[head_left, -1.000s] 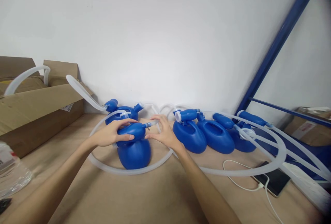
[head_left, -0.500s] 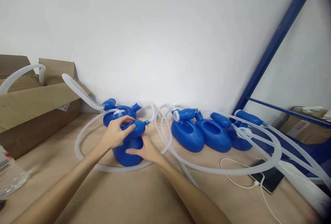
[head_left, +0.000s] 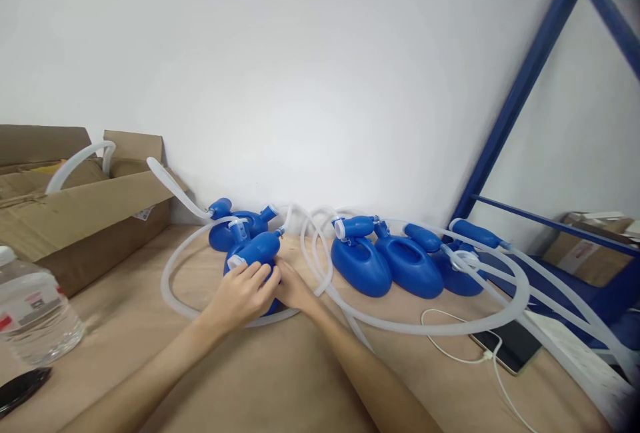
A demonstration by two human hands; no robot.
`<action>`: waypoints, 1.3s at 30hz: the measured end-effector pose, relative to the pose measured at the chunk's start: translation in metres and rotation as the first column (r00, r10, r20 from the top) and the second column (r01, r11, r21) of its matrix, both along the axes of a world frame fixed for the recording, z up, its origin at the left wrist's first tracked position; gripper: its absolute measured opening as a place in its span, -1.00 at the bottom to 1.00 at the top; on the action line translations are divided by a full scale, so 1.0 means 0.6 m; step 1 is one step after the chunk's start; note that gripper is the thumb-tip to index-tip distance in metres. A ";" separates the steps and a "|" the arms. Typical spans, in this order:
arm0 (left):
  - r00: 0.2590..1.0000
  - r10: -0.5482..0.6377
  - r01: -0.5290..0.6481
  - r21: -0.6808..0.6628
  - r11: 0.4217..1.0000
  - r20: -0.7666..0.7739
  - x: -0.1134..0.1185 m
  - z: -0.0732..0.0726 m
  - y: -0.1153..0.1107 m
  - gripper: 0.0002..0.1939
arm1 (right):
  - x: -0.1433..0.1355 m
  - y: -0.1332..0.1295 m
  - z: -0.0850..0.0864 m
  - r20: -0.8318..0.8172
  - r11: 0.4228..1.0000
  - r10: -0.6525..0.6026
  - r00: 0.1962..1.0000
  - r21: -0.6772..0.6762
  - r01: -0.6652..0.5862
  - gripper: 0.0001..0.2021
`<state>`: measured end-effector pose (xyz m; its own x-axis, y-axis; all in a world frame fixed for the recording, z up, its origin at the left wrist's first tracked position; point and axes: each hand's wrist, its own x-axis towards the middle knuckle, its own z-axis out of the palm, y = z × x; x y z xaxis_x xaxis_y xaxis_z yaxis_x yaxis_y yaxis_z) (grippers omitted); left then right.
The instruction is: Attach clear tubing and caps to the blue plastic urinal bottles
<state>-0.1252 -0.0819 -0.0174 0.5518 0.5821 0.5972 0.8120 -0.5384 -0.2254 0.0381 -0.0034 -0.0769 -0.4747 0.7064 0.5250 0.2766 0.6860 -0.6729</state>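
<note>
Left of centre, a blue plastic urinal bottle (head_left: 273, 308) stands on the table, mostly covered by my hands. Its blue funnel-shaped head (head_left: 261, 249) lies tilted across the top, with a whitish rim at the lower left and a clear tube clamped at the upper right. My left hand (head_left: 244, 294) is closed on the bottle's front, fingers curled just below the head. My right hand (head_left: 294, 286) grips the right side; its fingertips are partly hidden. Close behind stands another blue bottle (head_left: 217, 238) with its own tube.
Several blue bottles (head_left: 361, 268) stand right of centre, with loops of clear tubing (head_left: 440, 329) before them. A cardboard box (head_left: 120, 236) and a water bottle (head_left: 37, 316) are at left. A phone (head_left: 515, 346) with a white cable lies right, near a blue metal frame (head_left: 520, 93).
My left hand has left the top of the head and moved down to the bottle's front. The head's whitish rim now shows. My view has turned slightly left.
</note>
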 end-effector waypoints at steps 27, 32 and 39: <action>0.719 0.221 -0.087 -0.230 0.969 0.659 -0.068 -0.131 -0.008 0.34 | 0.012 -0.027 0.023 0.182 0.984 0.153 0.971 -0.124 -0.131 -0.27; 0.512 0.331 -0.063 -0.350 0.935 0.792 -0.059 -0.136 -0.005 0.48 | 0.007 -0.043 0.031 0.266 0.953 0.292 0.919 -0.158 -0.257 -0.35; 0.395 0.211 -0.184 -0.148 0.972 0.894 -0.090 -0.123 -0.022 0.34 | 0.011 -0.070 0.065 0.398 0.861 0.508 0.764 -0.218 -0.459 -0.46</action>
<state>-0.1794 -0.0951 -0.0913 -0.4268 0.6187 0.6596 0.6224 -0.3282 0.7106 0.0447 -0.0456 -0.0376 -0.9252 0.3583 0.1252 0.2011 0.7426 -0.6388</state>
